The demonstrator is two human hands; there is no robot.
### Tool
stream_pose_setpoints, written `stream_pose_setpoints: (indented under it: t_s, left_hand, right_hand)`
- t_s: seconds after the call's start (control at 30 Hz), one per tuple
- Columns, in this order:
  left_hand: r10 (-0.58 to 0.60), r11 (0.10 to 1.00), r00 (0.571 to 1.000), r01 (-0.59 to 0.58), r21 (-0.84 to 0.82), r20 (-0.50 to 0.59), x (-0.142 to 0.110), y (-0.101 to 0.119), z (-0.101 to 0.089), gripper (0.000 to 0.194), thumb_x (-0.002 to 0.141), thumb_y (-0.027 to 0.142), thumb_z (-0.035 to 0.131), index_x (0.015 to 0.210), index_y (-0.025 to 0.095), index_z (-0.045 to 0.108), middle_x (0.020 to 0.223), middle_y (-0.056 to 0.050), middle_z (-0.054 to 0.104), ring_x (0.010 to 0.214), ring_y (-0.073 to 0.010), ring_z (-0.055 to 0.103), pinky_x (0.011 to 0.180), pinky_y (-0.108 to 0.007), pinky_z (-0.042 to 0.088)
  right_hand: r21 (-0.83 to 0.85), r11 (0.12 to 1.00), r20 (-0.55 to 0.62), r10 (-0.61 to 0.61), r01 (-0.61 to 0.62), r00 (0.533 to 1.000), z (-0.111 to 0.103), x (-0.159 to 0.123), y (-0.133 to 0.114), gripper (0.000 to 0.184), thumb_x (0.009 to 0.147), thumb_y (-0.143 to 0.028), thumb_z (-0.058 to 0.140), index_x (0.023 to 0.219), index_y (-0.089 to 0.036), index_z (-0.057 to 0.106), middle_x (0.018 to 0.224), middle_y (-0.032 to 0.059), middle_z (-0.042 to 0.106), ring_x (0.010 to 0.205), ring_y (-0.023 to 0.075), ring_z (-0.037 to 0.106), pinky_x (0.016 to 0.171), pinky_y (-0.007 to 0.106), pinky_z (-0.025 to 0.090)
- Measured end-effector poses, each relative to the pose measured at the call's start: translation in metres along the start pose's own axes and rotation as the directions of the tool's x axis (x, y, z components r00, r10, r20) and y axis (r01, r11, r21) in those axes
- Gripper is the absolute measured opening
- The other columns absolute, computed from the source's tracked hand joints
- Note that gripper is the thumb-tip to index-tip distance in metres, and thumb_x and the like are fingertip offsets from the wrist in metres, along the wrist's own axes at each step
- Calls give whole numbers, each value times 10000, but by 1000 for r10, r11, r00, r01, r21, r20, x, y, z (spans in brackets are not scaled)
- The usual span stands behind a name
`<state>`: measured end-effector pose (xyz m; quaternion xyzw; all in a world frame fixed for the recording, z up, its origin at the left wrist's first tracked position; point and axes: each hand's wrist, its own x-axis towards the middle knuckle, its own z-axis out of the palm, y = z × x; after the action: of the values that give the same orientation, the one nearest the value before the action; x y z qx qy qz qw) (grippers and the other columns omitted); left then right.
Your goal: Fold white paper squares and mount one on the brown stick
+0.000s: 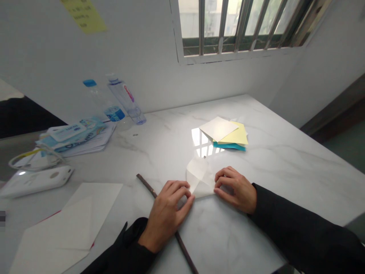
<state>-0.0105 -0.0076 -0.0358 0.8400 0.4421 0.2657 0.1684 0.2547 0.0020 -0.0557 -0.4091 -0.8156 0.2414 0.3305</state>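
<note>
**Hands:** Our left hand [167, 217] and right hand [235, 190] close in from either side, fingers curved and gripping opposite edges of a folded white paper [200, 178]; neither is clenched into a fist.

**Paper:** Thin and slightly translucent, with overlapping flaps, it sits between our hands on the near part of a white marble-patterned tabletop [273, 160].

**Sleeves:** Black sleeves [299, 228] cover both our forearms.

**Under our left hand:** A thin dark stick [146, 186] runs slantwise across the tabletop, passing beneath the hand and over the near edge.

**Far of the paper:** A small stack of paper [225, 133] lies just beyond, a white sheet over pale yellow, with teal at the bottom.

**Far left:** Two plastic water bottles [119, 102] lie beside a pile of papers and printed packets [75, 139].

**Left:** A white plastic device [35, 182] lies near a looped cable [28, 161]. Nearer us, a large white envelope [68, 232] with a red edge rests by our left hand.

**Wall:** A barred window [236, 26] sits above the far edge, with a yellow note [84, 15] to its left.
</note>
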Motion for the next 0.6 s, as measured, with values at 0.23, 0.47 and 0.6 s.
stream_pose_setpoints:
  t_s: [0.23, 0.47, 0.6]
  left_hand:
    - [-31, 999, 999, 30, 11, 25, 2, 2, 1, 55, 943, 182, 592, 902, 218, 601, 1018, -40, 677, 999, -234, 596, 882, -399, 508]
    - [-28, 999, 1000, 27, 32, 12, 1, 1, 2, 268, 946, 178, 599, 1207, 240, 612, 1111, -43, 682, 1063, -242, 604, 942, -415, 511]
    - [-20, 999, 999, 19, 33, 32, 1, 1, 2, 346, 967, 171, 576, 1302, 255, 593, 1146, -48, 673, 1082, -240, 592, 949, -413, 510]
  right_hand:
    - [-1, 1000, 13, 26, -26, 1000, -1, 3, -3, 57, 896, -172, 665, 850, -205, 665, 958, 68, 653, 928, 221, 589, 844, 392, 519]
    - [-46, 996, 32, 78, -77, 996, 0, 6, -4, 56, 887, -170, 671, 924, -209, 653, 947, 62, 653, 923, 232, 586, 835, 399, 522]
    - [-54, 997, -3, 55, -55, 998, 2, 5, -4, 247, 880, -160, 678, 1120, -211, 654, 1054, 75, 661, 986, 237, 595, 894, 417, 538]
